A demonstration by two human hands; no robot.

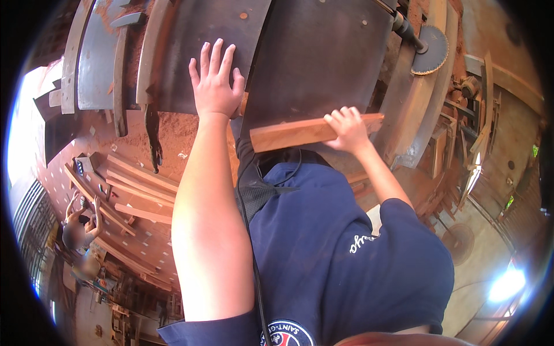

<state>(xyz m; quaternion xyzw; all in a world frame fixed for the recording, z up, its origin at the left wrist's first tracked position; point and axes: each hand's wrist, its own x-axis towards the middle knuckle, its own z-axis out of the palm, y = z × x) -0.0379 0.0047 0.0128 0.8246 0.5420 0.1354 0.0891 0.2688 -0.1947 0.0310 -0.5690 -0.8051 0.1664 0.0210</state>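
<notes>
My left hand (216, 83) lies flat with its fingers spread over the dark metal table top (196, 34), next to the seam with a second dark metal panel (314, 63). My right hand (349, 131) is closed around a reddish-brown wooden board (291, 134) near its right end, which narrows to a point. The board is held crosswise in front of my body at the panel's near edge. Whether it rests on the panel, I cannot tell. Beyond it, at the far right, a toothed circular saw blade (431, 52) is mounted on a shaft (407, 32).
A hammer (122, 52) with a wooden handle lies left of the table top. Long planks (141, 187) lie on the sawdust-strewn floor at left, near another person (81, 230). Wood scraps (441, 141) are piled at right. A thin black cable (245, 213) runs down along my shirt.
</notes>
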